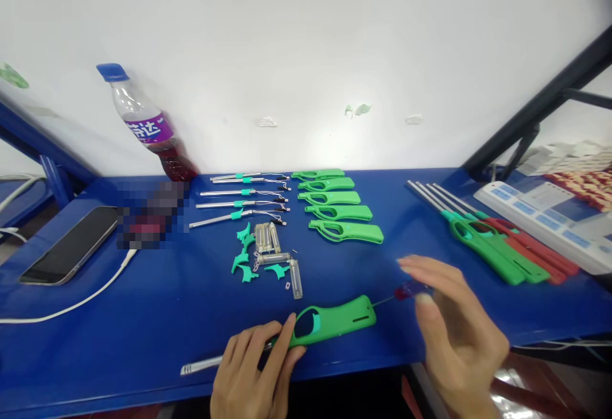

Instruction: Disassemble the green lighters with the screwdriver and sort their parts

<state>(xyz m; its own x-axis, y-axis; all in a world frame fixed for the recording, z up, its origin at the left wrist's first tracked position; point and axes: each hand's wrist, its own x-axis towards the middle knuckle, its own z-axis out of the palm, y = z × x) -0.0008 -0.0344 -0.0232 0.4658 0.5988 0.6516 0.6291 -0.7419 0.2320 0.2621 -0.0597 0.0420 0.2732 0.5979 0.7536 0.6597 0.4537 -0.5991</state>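
Note:
My left hand [253,368] is closed round the front of a green gas lighter [339,322], pressing it near the table's front edge. The lighter's silver tube [203,365] sticks out to the left, and its teal trigger [316,323] shows in the loop. At the right, my right hand [459,336] has thumb and fingers about a screwdriver [405,291] with a dark red and blue handle. Its thin shaft points left at the lighter's rear end; whether the tip touches is too fine to tell. The handle is partly hidden by my fingers.
Several green lighter shells [347,231], metal tubes with wires [220,218], teal triggers [247,272] and clear fuel tanks [296,279] lie mid-table. Assembled lighters [497,259] and a white power strip [540,215] are right; a phone [71,247], cable [90,301] and bottle [143,125] left.

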